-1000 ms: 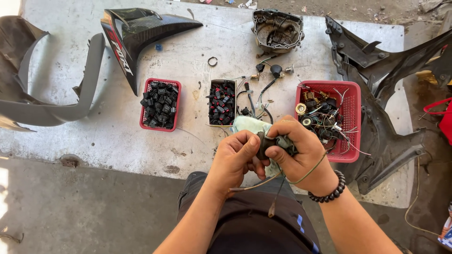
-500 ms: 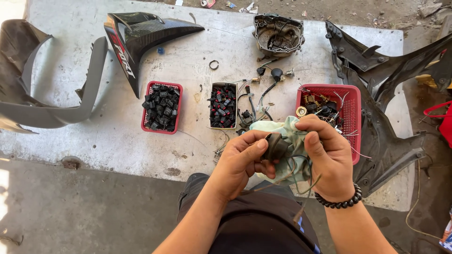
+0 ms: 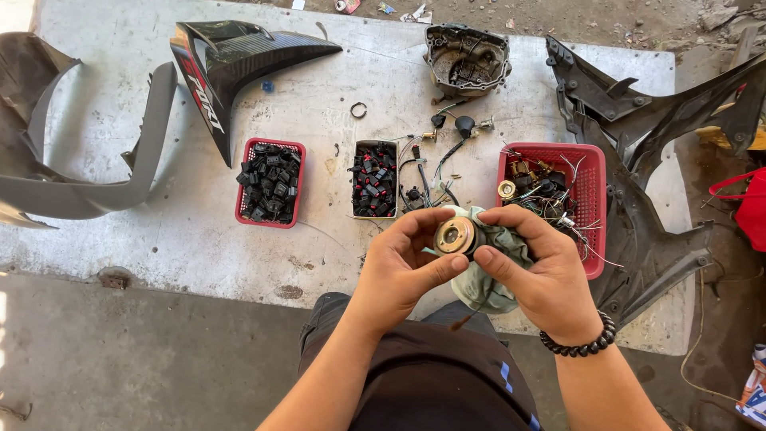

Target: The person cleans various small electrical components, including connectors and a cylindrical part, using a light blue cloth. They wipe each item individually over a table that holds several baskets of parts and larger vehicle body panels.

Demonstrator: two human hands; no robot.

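A small round metal part [image 3: 453, 236], brass-coloured with a ringed face, sits between the person's two hands, partly wrapped in a pale green rag [image 3: 495, 263]. The left hand [image 3: 403, 267] is closed on the part, thumb under its rim and fingers curled over the top. The right hand [image 3: 542, 271] grips the rag and the part's other side, thumb pressed near the rim; a black bead bracelet [image 3: 578, 342] circles that wrist. Just beyond the right hand stands a red basket [image 3: 590, 207] of wires and small parts. Beyond the left hand lies a narrow tray of black and red pieces [image 3: 373, 179], and farther left a red tray of black parts [image 3: 270, 182]. A metal engine cover [image 3: 467, 60] rests well beyond both hands.
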